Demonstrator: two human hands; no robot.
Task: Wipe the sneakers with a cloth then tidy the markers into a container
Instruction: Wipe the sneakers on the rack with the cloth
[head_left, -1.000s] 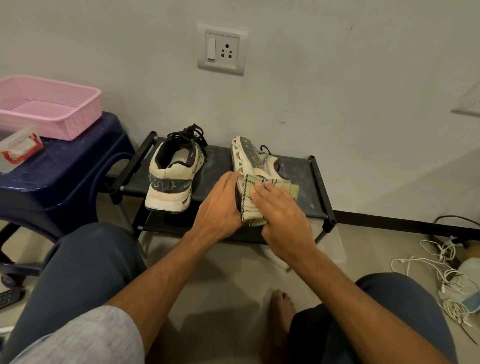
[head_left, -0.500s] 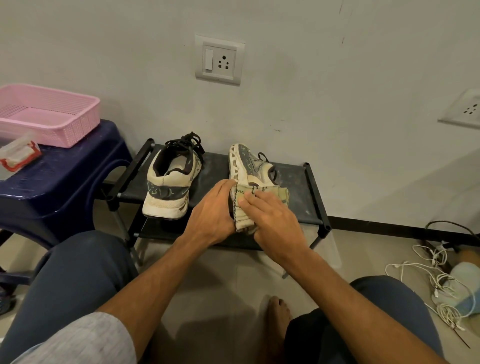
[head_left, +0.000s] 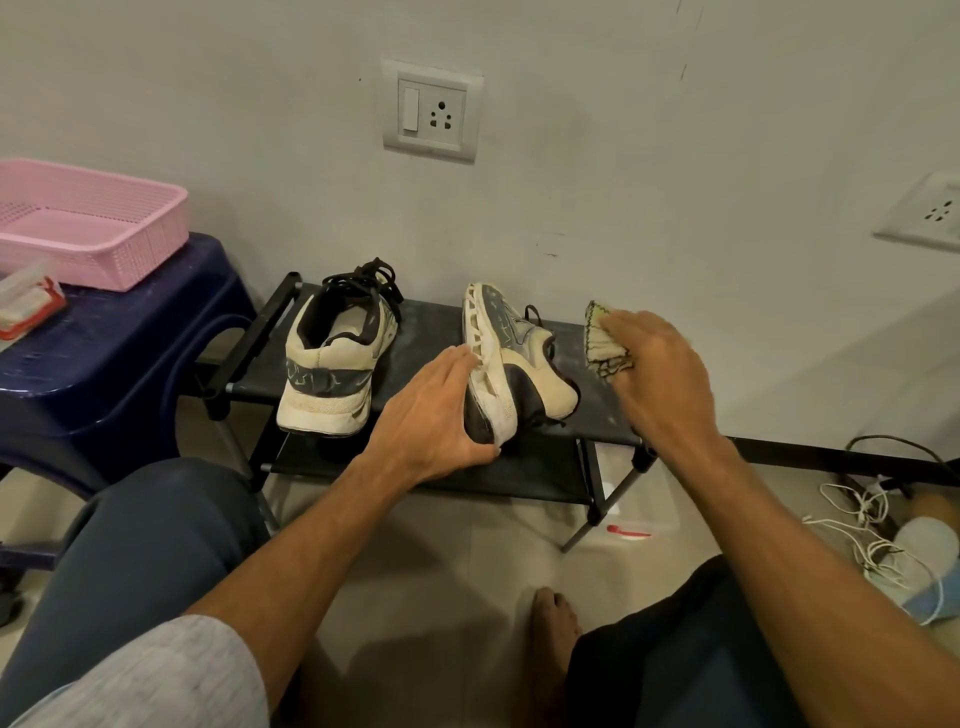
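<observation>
Two cream and grey sneakers sit on a black shoe rack (head_left: 421, 332). The left sneaker (head_left: 332, 364) stands upright with its heel toward me. The right sneaker (head_left: 511, 364) is tipped on its side, sole facing left. My left hand (head_left: 434, 410) grips its heel end, thumb curled under the sole. My right hand (head_left: 660, 374) holds a folded pale cloth (head_left: 602, 343) with dark stitched edges, to the right of that sneaker and apart from it, over the rack's right end. No markers are visible.
A pink basket (head_left: 88, 223) and a wipes pack (head_left: 28, 306) rest on a dark blue plastic stool (head_left: 119, 364) at the left. A clear lidded box (head_left: 639, 525) lies on the floor under the rack. White cables (head_left: 857, 514) tangle at the right. My bare foot (head_left: 553, 623) is below.
My right hand lifted the cloth off the right sneaker and moved it to the right. My left hand still holds that sneaker's heel, which is now uncovered.
</observation>
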